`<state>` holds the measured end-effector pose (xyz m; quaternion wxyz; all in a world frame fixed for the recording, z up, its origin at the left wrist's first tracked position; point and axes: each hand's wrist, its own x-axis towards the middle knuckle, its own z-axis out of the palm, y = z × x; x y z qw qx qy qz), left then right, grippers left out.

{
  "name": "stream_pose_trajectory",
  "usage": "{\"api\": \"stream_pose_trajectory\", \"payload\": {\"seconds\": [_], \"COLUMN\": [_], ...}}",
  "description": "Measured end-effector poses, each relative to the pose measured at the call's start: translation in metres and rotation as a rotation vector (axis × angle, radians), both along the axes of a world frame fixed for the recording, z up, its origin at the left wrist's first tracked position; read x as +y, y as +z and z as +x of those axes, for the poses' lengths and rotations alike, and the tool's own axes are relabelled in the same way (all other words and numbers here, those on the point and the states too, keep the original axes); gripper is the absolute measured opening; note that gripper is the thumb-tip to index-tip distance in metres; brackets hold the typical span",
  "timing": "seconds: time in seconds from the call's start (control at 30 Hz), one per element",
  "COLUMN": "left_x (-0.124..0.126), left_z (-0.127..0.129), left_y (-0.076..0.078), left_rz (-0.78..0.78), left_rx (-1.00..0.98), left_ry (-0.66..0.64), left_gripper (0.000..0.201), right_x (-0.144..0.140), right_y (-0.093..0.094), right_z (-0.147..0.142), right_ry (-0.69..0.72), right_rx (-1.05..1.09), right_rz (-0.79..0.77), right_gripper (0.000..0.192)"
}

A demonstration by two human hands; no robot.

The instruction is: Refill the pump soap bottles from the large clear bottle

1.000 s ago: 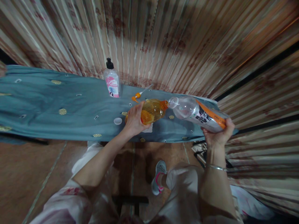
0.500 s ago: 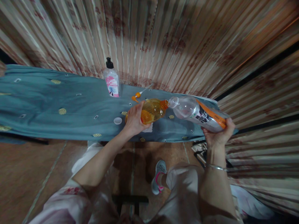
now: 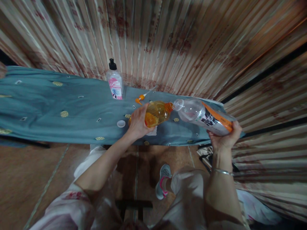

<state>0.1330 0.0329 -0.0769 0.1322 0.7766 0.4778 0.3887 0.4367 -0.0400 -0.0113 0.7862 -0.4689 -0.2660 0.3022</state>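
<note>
Unmoved since the earlier frame: amber bottle (image 3: 160,111), left hand (image 3: 138,123) wrapped round it; tilted clear bottle (image 3: 192,110), right hand (image 3: 224,136) clasping its base near the right edge; mouths adjoining; teal cloth (image 3: 43,105) extending left.

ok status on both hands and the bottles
Left fingers around orange bottle. Right fingers around clear bottle. Bottles mouth to mouth, contact unclear. Nothing seen between; orange pump lies beyond.

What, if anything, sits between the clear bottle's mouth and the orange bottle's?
Nothing visible: the clear bottle, in the right hand, meets or nearly meets the orange bottle, in the left hand, mouth to mouth. The pump lies farther back.
</note>
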Motion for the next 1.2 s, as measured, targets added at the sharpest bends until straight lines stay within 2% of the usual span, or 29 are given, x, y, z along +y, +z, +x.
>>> {"api": "stream_pose_trajectory", "payload": {"seconds": [0.53,1.2], "left_x": [-0.0017,-0.0004], "left_z": [0.0,0.0009], "left_y": [0.0042,0.001], "left_rz": [-0.023,0.009], "left_rx": [-0.018,-0.007], "left_ry": [-0.011,0.006], "left_gripper": [0.1,0.097], "right_x": [0.0002,0.0004], "right_y": [-0.0006,-0.0003], "right_z": [0.0001,0.0018], "right_ry": [-0.004,-0.005], "right_rx": [-0.014,-0.044], "right_rz": [-0.009,-0.004], "right_gripper": [0.04,0.04]}}
